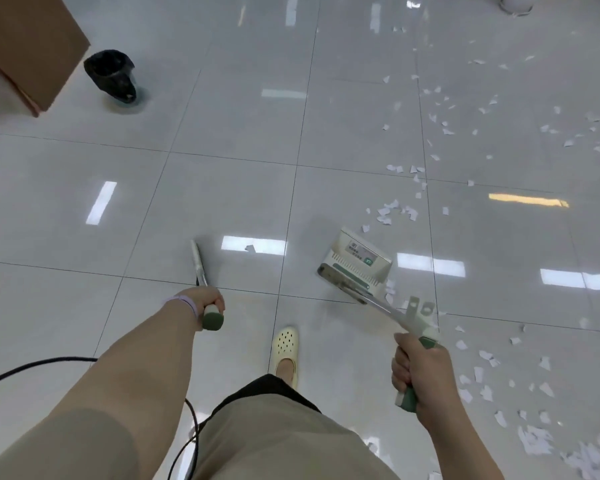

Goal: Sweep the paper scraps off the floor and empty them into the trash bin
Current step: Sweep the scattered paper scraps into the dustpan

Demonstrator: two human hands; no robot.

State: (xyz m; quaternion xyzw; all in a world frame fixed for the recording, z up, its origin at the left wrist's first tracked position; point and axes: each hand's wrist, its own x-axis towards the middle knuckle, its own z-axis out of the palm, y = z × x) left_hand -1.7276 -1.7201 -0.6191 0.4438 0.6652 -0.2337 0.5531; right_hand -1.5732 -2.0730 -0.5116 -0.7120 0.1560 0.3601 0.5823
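The left hand (207, 301) is closed around the green-capped upper end of the broom handle (199, 263), which runs forward and down from that grip to the floor (222, 150); the brush end is foreshortened and blurred and cannot be made out. The right hand (418, 370) is wrapped around the green end of the dustpan handle (383, 306), and the dustpan (355, 265) sits ahead of and slightly left of that grip, low to the floor with its back toward the person; whether it touches the tiles cannot be determined. Holding one tool per hand by its end presumably lets the person work standing, the pan leading toward the litter. The paper scraps (440, 129) lie scattered forward and to the right of the right grip, with more just beside and behind it, and one stray scrap (250, 248) between the two tools. The trash bin (113, 76), lined with a black bag, stands well apart, far forward and left of the left grip, beside a cardboard box (32, 46). No scraps are visible in the pan, so sweeping appears barely begun. A black cable (32, 367) trails near the left arm and a foot in a cream clog (286, 351), a possible snag.
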